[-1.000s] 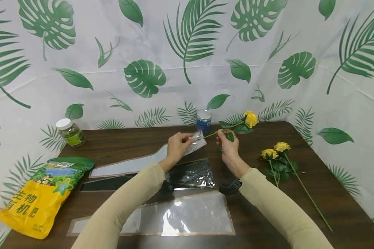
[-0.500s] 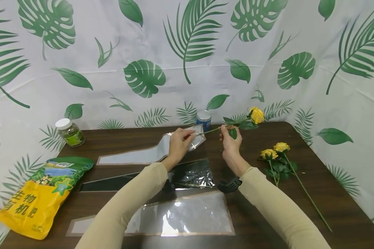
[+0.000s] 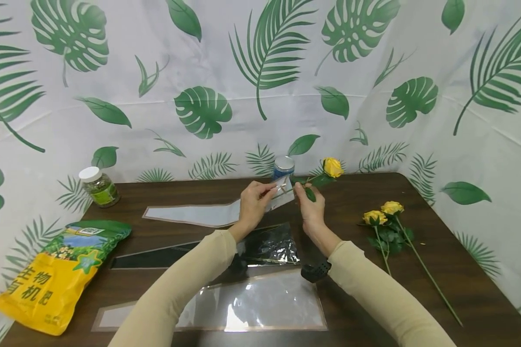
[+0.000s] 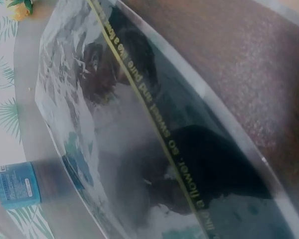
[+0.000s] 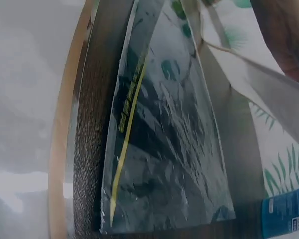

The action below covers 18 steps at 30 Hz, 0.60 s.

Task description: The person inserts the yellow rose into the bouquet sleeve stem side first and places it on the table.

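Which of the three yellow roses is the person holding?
The yellow rose near the blue can, its stem in the right hand. The other two roses lie together on the table, with no hand on them.

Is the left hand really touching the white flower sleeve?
Touching. The head view shows the left hand pinching the white flower sleeve near its wide end.

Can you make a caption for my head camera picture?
Left hand pinching a pale sleeve, right hand holding a yellow rose, at a dark table.
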Each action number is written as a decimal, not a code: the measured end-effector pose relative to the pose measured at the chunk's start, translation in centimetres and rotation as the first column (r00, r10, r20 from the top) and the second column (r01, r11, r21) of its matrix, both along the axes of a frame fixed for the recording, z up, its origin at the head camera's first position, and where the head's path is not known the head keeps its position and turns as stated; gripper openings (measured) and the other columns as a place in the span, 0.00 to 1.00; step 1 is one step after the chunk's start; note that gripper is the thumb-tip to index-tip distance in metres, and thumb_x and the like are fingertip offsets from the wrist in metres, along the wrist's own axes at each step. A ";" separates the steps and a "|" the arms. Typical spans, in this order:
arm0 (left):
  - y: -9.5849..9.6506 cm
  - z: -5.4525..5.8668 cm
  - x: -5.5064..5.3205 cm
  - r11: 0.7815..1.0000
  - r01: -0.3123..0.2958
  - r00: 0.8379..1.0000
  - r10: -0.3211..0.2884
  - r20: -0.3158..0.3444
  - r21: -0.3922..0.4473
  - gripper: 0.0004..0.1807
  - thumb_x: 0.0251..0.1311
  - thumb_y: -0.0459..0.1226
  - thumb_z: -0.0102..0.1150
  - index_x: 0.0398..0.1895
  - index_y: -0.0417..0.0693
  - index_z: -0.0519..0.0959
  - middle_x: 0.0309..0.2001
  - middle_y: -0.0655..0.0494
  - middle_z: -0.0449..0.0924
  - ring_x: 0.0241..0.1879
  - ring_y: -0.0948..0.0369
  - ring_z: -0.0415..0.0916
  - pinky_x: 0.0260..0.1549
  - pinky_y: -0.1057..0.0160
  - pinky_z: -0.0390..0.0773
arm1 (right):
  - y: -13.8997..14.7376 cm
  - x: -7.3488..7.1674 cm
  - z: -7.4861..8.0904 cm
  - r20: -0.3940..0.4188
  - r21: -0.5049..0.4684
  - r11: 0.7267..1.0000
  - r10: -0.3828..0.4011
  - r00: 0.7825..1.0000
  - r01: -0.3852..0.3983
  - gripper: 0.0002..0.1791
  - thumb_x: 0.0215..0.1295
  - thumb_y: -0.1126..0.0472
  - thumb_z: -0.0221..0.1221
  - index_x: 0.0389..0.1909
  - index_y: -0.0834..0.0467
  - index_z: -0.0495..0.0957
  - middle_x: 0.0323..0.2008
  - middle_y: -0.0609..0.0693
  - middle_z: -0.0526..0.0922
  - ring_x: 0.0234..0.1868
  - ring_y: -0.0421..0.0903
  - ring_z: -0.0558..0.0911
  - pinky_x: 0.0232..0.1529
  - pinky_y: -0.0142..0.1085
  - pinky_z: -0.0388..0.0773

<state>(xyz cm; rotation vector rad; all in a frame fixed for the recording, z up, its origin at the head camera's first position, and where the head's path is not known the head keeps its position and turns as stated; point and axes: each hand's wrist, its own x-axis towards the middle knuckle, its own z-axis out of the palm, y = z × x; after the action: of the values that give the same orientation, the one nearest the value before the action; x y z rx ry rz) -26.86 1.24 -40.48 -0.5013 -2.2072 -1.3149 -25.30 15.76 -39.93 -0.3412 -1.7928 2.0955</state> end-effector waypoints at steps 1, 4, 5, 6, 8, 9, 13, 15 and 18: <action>0.0 0.0 0.0 1.000 -0.001 1.000 0.001 0.003 0.003 0.09 0.55 0.36 0.65 0.38 0.44 0.86 0.29 0.51 0.78 0.29 0.60 0.74 0.31 0.68 0.73 | 0.2 0.0 0.0 -0.023 -0.017 1.000 -0.008 1.000 0.008 0.09 0.65 0.55 0.58 0.38 0.56 0.73 0.21 0.37 0.78 0.22 0.34 0.76 0.26 0.27 0.72; 0.1 -0.1 0.1 1.000 0.004 1.000 -0.004 0.007 0.013 0.09 0.55 0.36 0.65 0.38 0.43 0.86 0.29 0.50 0.79 0.30 0.59 0.75 0.31 0.68 0.74 | 0.7 -0.1 0.1 -0.068 -0.036 0.999 -0.027 0.997 0.024 0.14 0.69 0.49 0.51 0.42 0.57 0.73 0.23 0.38 0.82 0.23 0.35 0.81 0.27 0.29 0.75; 0.1 -0.2 0.1 1.000 0.008 1.000 -0.008 0.010 0.018 0.09 0.55 0.36 0.65 0.38 0.43 0.86 0.29 0.50 0.79 0.30 0.59 0.75 0.31 0.68 0.74 | 0.9 -0.1 0.2 -0.076 -0.031 0.999 -0.037 0.996 0.035 0.16 0.70 0.49 0.49 0.44 0.58 0.74 0.24 0.38 0.83 0.24 0.35 0.81 0.27 0.29 0.75; 0.1 -0.2 0.1 1.000 0.012 1.000 -0.012 0.007 0.020 0.09 0.55 0.36 0.65 0.38 0.43 0.86 0.29 0.50 0.79 0.30 0.58 0.75 0.31 0.68 0.74 | 1.0 -0.1 0.2 -0.081 -0.023 0.999 -0.046 0.996 0.045 0.18 0.71 0.49 0.48 0.46 0.60 0.74 0.25 0.38 0.82 0.24 0.35 0.80 0.27 0.29 0.75; 0.1 -0.3 0.1 1.000 0.014 1.000 -0.015 0.004 0.021 0.09 0.55 0.36 0.65 0.39 0.43 0.86 0.29 0.50 0.79 0.30 0.58 0.76 0.31 0.69 0.74 | 1.1 -0.1 0.3 -0.085 -0.017 0.998 -0.068 0.994 0.067 0.17 0.71 0.51 0.49 0.46 0.62 0.74 0.27 0.41 0.80 0.24 0.35 0.78 0.26 0.28 0.75; 0.1 -0.3 0.0 1.000 0.013 1.000 -0.013 0.004 0.020 0.09 0.55 0.36 0.65 0.39 0.43 0.86 0.29 0.50 0.79 0.30 0.58 0.76 0.32 0.69 0.75 | 1.1 0.0 0.3 -0.088 -0.015 0.997 -0.079 0.993 0.078 0.16 0.71 0.53 0.50 0.46 0.62 0.75 0.28 0.42 0.78 0.25 0.36 0.76 0.26 0.27 0.74; 0.2 -0.3 0.1 0.999 0.013 1.000 -0.013 0.010 0.031 0.09 0.55 0.35 0.65 0.39 0.43 0.85 0.30 0.50 0.79 0.30 0.58 0.76 0.32 0.68 0.75 | 0.7 0.1 0.6 -0.086 0.013 0.994 -0.110 0.990 0.111 0.13 0.67 0.56 0.55 0.43 0.63 0.75 0.28 0.43 0.74 0.27 0.37 0.71 0.28 0.26 0.71; 0.3 -0.2 0.1 0.999 0.018 1.000 -0.019 0.012 0.041 0.09 0.55 0.35 0.65 0.39 0.42 0.85 0.30 0.49 0.79 0.30 0.58 0.77 0.32 0.68 0.75 | 0.4 0.2 0.6 -0.066 0.013 0.994 -0.112 0.992 0.113 0.13 0.66 0.57 0.57 0.43 0.64 0.75 0.29 0.41 0.75 0.29 0.36 0.72 0.32 0.26 0.70; 0.4 -0.2 0.1 0.999 0.017 1.000 -0.017 0.004 0.047 0.09 0.56 0.35 0.64 0.39 0.43 0.85 0.31 0.49 0.79 0.30 0.58 0.77 0.32 0.68 0.76 | -0.1 0.3 0.5 -0.007 -0.008 0.996 -0.085 0.996 0.085 0.16 0.64 0.58 0.59 0.44 0.67 0.75 0.30 0.41 0.76 0.32 0.34 0.73 0.38 0.26 0.70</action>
<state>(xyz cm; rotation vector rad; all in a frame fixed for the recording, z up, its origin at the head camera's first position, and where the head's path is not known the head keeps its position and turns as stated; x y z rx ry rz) -26.73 1.67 -40.65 -0.5007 -2.1742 -1.3750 -24.96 15.65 -39.46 -0.4044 -1.7352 2.0430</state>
